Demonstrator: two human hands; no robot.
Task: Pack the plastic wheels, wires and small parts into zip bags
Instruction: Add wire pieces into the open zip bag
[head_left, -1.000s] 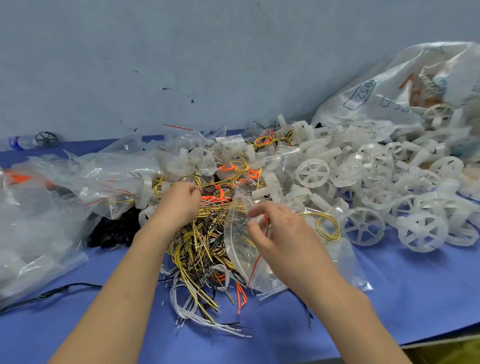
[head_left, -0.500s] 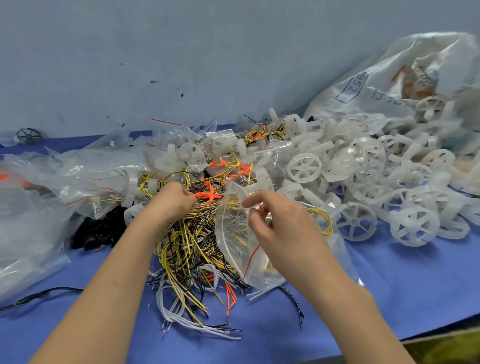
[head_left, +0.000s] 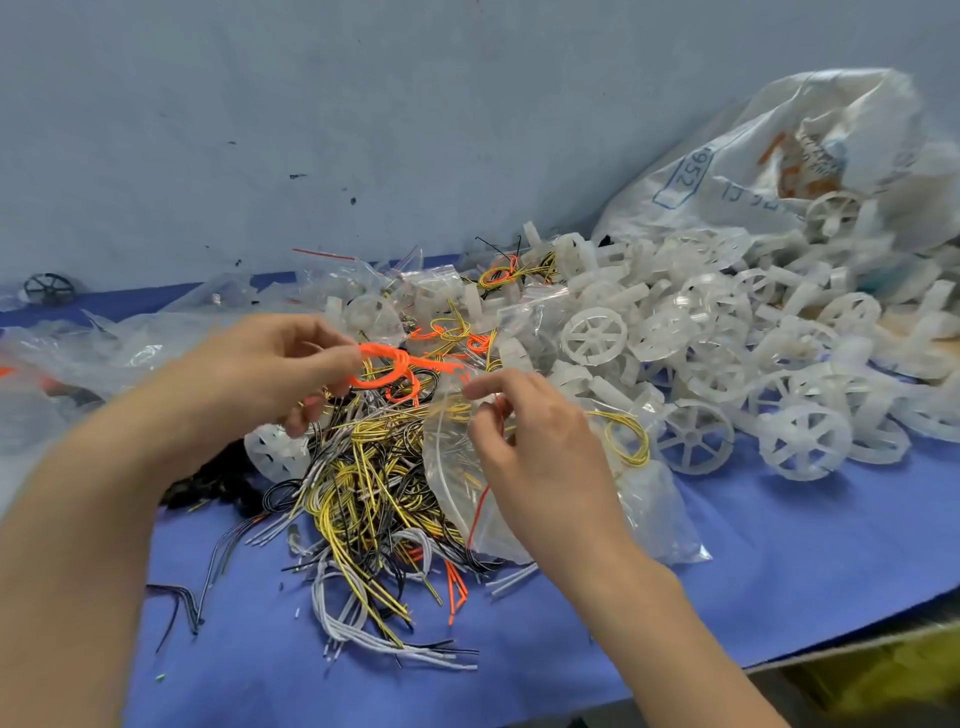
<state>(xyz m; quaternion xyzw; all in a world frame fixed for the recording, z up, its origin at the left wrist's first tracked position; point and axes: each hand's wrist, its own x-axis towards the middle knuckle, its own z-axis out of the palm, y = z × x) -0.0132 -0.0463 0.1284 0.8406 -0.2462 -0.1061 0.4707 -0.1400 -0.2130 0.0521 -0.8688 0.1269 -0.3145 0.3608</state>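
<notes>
Left hand (head_left: 260, 374) hovers just above the wire pile (head_left: 363, 499), fingers curled, pinching a coil of orange wire (head_left: 387, 366). Right hand (head_left: 540, 452) sits at the pile's right edge; thumb and forefinger pinch the mouth of a clear zip bag (head_left: 457, 488), which lies partly on the pile. White plastic wheels (head_left: 727, 374) are heaped right of the pile on the blue table (head_left: 779, 561).

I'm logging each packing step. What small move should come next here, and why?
Probably feed the orange wire coil into the zip bag: the left hand pinches the coil just beside the bag's mouth, which the right hand holds up.
</notes>
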